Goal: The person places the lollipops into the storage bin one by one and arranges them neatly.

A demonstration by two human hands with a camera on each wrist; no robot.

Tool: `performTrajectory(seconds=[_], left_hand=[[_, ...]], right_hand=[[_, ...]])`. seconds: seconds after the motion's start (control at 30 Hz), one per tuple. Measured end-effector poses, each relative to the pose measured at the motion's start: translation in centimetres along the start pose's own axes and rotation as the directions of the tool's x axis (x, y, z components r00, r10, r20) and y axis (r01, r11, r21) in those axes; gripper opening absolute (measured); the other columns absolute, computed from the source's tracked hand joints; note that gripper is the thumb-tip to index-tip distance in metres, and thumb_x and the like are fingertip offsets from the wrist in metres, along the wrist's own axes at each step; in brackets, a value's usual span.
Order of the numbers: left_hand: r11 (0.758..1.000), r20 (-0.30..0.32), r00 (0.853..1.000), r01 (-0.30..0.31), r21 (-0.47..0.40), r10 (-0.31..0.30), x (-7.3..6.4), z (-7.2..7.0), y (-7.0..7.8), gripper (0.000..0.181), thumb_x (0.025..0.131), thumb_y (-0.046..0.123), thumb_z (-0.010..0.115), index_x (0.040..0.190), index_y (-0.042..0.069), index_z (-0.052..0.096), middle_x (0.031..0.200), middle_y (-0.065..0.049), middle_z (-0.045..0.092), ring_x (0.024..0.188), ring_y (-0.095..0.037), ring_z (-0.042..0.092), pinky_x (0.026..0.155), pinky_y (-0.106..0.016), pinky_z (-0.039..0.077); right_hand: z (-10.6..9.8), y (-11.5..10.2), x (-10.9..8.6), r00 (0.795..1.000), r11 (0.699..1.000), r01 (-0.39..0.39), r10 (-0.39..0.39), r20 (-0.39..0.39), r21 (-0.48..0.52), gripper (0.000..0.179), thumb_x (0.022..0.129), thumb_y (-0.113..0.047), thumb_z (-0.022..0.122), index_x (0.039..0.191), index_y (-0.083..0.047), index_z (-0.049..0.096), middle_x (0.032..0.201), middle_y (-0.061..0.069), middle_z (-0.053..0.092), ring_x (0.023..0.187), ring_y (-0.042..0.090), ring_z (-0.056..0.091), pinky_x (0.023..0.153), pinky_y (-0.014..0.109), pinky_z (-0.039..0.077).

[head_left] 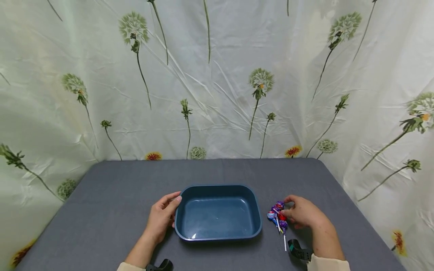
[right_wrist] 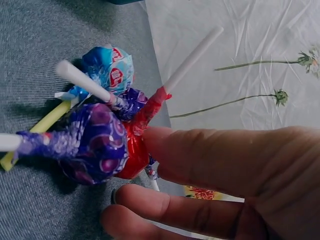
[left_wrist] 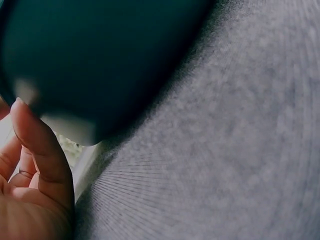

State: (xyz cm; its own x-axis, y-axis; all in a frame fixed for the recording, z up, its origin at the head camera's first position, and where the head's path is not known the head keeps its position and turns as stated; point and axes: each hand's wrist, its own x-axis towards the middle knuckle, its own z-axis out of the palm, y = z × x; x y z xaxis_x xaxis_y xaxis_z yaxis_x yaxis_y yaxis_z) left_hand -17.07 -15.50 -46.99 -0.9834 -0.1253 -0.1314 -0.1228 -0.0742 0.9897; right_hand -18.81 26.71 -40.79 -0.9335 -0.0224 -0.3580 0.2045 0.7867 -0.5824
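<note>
A blue rectangular tray (head_left: pixel 218 238) sits on the grey tabletop. My left hand (head_left: pixel 162 216) holds its left edge, thumb on the rim and fingers along the outer wall. In the left wrist view, the tray's dark wall (left_wrist: pixel 115 60) fills the top left beside that thumb. Several wrapped lollipops lie bunched to the right of the tray, among them a blue one (right_wrist: pixel 112 70), a purple one (right_wrist: pixel 97 142) and a red one (right_wrist: pixel 134 152). Over their right side is my right hand (head_left: pixel 305 213), thumb against the red lollipop, fingertips apart from the thumb.
A pale curtain (head_left: pixel 217 94) printed with dandelions hangs behind the table and along its sides. Dark bands (head_left: pixel 298 250) sit at both wrists, just above the grey tabletop (head_left: pixel 118 188).
</note>
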Motion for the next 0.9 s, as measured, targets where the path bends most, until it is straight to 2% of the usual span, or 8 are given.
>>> performTrajectory(seconds=[0.17,0.33,0.63,0.9], left_hand=[[1.0,-0.002,1.0,0.0,0.007,0.0,0.01,0.01,0.15,0.043,0.099,0.022,0.067,0.137,0.004,0.061,0.074,0.0,0.05,0.048,-0.011,0.045,0.043,-0.024,0.043],[0.999,-0.013,1.0,0.006,0.035,-0.005,0.02,0.0,0.19,0.046,0.099,0.026,0.068,0.138,0.003,0.06,0.073,0.001,0.049,0.049,-0.011,0.044,0.044,-0.024,0.044],[1.0,-0.023,0.999,0.026,-0.002,-0.026,0.05,0.2,-0.11,0.042,0.098,0.021,0.068,0.132,-0.002,0.063,0.065,0.003,0.048,0.046,-0.009,0.04,0.043,-0.023,0.043],[1.0,-0.022,1.0,0.021,-0.014,-0.021,0.11,0.3,-0.32,0.043,0.098,0.022,0.068,0.132,-0.004,0.063,0.062,0.004,0.049,0.044,-0.009,0.039,0.043,-0.023,0.043]], right_hand=[[0.01,-0.27,-0.05,1.0,1.0,0.018,-0.018,-0.009,-0.007,0.039,0.095,-0.015,0.07,0.127,0.002,0.057,0.077,0.005,0.057,0.07,0.018,0.056,0.06,0.035,0.057],[0.17,-0.27,0.08,0.999,0.999,0.04,-0.04,-0.004,0.013,0.04,0.094,-0.012,0.071,0.128,0.002,0.057,0.081,0.005,0.061,0.073,0.017,0.058,0.061,0.036,0.057],[0.44,-0.01,0.21,0.998,0.998,0.057,-0.057,0.005,0.03,0.044,0.09,-0.008,0.074,0.129,0.002,0.057,0.082,0.006,0.065,0.073,0.017,0.061,0.063,0.036,0.058],[0.38,0.17,-0.12,0.996,0.996,0.083,-0.082,-0.034,0.043,0.046,0.087,-0.003,0.073,0.129,0.002,0.057,0.08,0.005,0.064,0.064,0.017,0.059,0.059,0.033,0.052]])
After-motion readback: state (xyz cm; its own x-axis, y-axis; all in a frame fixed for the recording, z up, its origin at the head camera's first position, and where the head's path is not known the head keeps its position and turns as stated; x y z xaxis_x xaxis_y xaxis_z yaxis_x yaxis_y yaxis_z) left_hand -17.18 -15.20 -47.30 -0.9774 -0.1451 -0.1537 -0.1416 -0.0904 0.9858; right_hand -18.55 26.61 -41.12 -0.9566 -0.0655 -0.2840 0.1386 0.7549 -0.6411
